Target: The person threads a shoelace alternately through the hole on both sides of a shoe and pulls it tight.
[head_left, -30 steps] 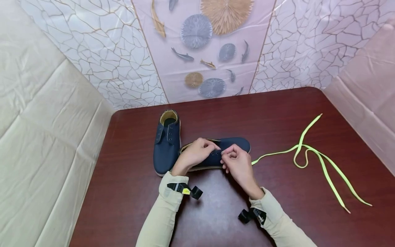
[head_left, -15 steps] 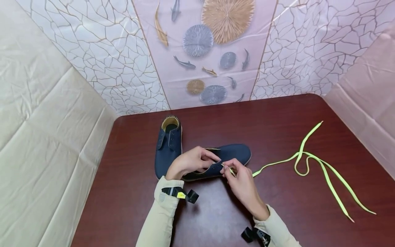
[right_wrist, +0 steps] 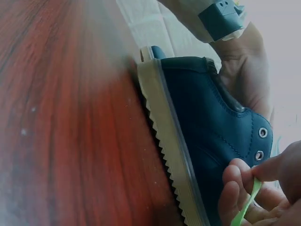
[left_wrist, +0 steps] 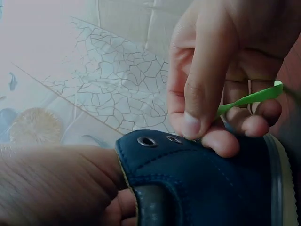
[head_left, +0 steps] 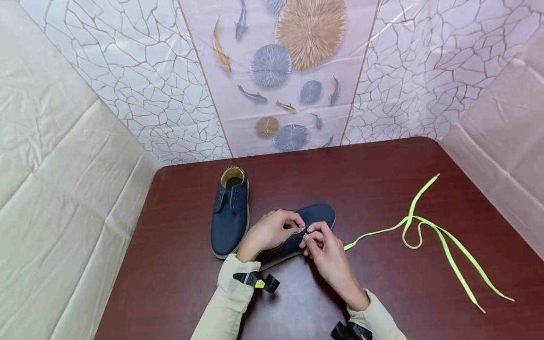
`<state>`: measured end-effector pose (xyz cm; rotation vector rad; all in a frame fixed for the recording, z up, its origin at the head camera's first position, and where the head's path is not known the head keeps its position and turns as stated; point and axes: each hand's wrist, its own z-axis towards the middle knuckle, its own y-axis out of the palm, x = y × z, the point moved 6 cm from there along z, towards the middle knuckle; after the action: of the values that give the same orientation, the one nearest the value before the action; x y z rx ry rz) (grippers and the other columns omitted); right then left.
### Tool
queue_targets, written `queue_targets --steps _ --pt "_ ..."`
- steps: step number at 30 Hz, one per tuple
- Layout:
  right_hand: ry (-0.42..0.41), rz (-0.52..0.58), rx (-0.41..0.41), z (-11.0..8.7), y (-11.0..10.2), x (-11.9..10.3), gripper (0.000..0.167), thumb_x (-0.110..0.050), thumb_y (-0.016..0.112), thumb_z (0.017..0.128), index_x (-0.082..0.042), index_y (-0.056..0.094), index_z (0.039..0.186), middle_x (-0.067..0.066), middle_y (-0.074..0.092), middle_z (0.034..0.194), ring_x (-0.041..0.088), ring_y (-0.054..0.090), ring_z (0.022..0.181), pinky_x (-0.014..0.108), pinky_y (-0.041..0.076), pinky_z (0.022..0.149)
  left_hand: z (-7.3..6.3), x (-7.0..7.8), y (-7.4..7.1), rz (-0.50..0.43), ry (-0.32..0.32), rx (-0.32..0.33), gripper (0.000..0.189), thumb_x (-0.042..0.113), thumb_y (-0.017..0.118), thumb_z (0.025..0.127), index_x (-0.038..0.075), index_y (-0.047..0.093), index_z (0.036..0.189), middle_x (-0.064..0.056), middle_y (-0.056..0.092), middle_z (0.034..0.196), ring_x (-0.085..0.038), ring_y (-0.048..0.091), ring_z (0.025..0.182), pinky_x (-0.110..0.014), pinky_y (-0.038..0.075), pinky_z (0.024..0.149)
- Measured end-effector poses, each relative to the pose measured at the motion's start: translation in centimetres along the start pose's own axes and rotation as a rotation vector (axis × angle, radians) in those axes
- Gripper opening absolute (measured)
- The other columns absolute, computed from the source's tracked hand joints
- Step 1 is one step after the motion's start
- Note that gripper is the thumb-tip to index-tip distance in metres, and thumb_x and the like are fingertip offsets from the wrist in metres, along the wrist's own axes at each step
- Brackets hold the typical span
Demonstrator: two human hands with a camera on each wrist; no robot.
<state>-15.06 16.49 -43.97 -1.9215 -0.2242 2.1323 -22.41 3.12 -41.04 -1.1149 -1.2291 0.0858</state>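
A navy shoe (head_left: pixel 316 215) lies sideways on the table, its toe toward the upper right. My left hand (head_left: pixel 272 231) holds its eyelet flap; in the left wrist view some fingers pass behind the flap, inside the shoe. With thumb and forefinger my right hand (head_left: pixel 329 257) pinches the end of a yellow-green shoelace (left_wrist: pixel 256 96) against the flap's outer face. Two metal eyelets (right_wrist: pixel 263 133) show beside those fingertips; the lace tip itself is hidden. From the right hand the lace runs off to the right across the table.
A second navy shoe (head_left: pixel 229 226), unlaced, stands left of the first, toe toward me. More yellow-green laces (head_left: pixel 450 250) lie loosely looped on the right of the dark red table (head_left: pixel 178 283). Fabric walls (head_left: pixel 76 189) border its back and sides.
My left hand has moved its fingers into the shoe's opening behind the flap. The shoe has turned, its toe swinging away from me. My right hand has stayed at the eyelets with the lace.
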Motion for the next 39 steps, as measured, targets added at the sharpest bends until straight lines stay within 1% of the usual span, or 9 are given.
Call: queue_targets --steps 6,9,12,14,17,24,27,32,39 --pt "-0.186 -0.198 0.115 0.0 -0.1 -0.7 0.017 0.004 0.074 0.094 -0.006 0.064 0.104 0.0 0.073 0.083 0.012 0.064 0.068 0.022 0.049 0.063 -0.1 -0.2 -0.3 -0.028 0.003 0.031 0.012 0.011 0.071 0.102 0.017 0.082 0.1 0.004 0.078 0.095 -0.006 0.063 0.076 -0.024 0.051 0.071" --pt "-0.264 -0.288 0.176 0.0 -0.5 -1.0 0.027 0.002 0.079 0.09 -0.005 0.069 0.114 0.007 0.069 0.108 0.019 0.061 0.08 0.024 0.048 0.063 0.0 0.1 -0.5 -0.023 0.01 0.046 0.012 0.013 0.072 0.101 0.017 0.082 0.097 0.005 0.077 0.09 -0.005 0.061 0.071 -0.024 0.05 0.07" --pt "-0.327 -0.331 0.155 0.0 -0.6 -1.0 0.043 0.002 0.077 0.091 -0.005 0.068 0.132 0.017 0.061 0.136 0.03 0.058 0.104 0.03 0.048 0.08 0.1 0.5 -0.5 -0.01 0.015 0.047 0.011 0.013 0.074 0.1 0.017 0.081 0.094 0.006 0.076 0.086 -0.004 0.061 0.07 -0.024 0.049 0.07" --pt "-0.363 -0.352 0.117 0.1 -0.4 -1.0 0.046 0.004 0.074 0.092 -0.004 0.066 0.137 0.017 0.059 0.144 0.034 0.054 0.114 0.035 0.044 0.09 0.1 0.7 -0.6 -0.008 0.011 0.059 0.01 0.013 0.074 0.099 0.016 0.081 0.091 0.007 0.076 0.084 -0.004 0.062 0.072 -0.024 0.049 0.071" --pt "-0.372 -0.366 0.069 0.3 0.0 -0.8 0.033 0.004 0.069 0.096 -0.001 0.07 0.128 0.014 0.068 0.132 0.034 0.053 0.117 0.044 0.042 0.098 -0.1 0.7 -0.9 -0.026 -0.02 0.08 0.012 0.012 0.075 0.098 0.017 0.08 0.088 0.008 0.075 0.082 -0.004 0.062 0.073 -0.025 0.049 0.071" --pt "-0.365 -0.375 0.094 0.4 -0.1 -0.7 0.016 -0.007 0.067 0.103 0.001 0.073 0.115 0.011 0.074 0.108 0.031 0.057 0.109 0.04 0.043 0.094 -0.3 0.5 -1.6 -0.08 -0.063 0.12 0.012 0.011 0.074 0.096 0.018 0.077 0.086 0.009 0.073 0.079 -0.006 0.061 0.068 -0.025 0.049 0.066" --pt "-0.358 -0.371 0.097 0.6 -0.2 -0.7 0.018 -0.01 0.069 0.102 0.001 0.074 0.115 0.01 0.074 0.107 0.03 0.057 0.108 0.037 0.043 0.094 -0.2 0.3 -1.9 -0.219 -0.092 0.129 0.01 0.01 0.072 0.098 0.013 0.075 0.089 0.004 0.075 0.081 -0.008 0.067 0.068 -0.024 0.054 0.065" --pt "-0.36 -0.371 0.112 0.7 -0.2 -0.6 0.013 -0.01 0.068 0.102 -0.002 0.074 0.109 0.008 0.073 0.102 0.026 0.057 0.101 0.034 0.043 0.09 -0.3 -0.1 -2.9 -0.608 -0.112 0.186 0.009 0.002 0.063 0.102 0.0 0.068 0.095 -0.012 0.078 0.088 -0.018 0.078 0.074 -0.033 0.064 0.069" --pt "-0.393 -0.351 0.154 0.6 -0.5 -0.7 0.014 -0.009 0.067 0.102 -0.008 0.071 0.089 0.001 0.068 0.085 0.02 0.058 0.091 0.027 0.043 0.084 -1.6 -0.4 -5.9 -0.988 0.055 0.411 0.009 0.002 0.057 0.105 -0.001 0.063 0.099 -0.019 0.077 0.098 -0.023 0.08 0.085 -0.037 0.064 0.073"
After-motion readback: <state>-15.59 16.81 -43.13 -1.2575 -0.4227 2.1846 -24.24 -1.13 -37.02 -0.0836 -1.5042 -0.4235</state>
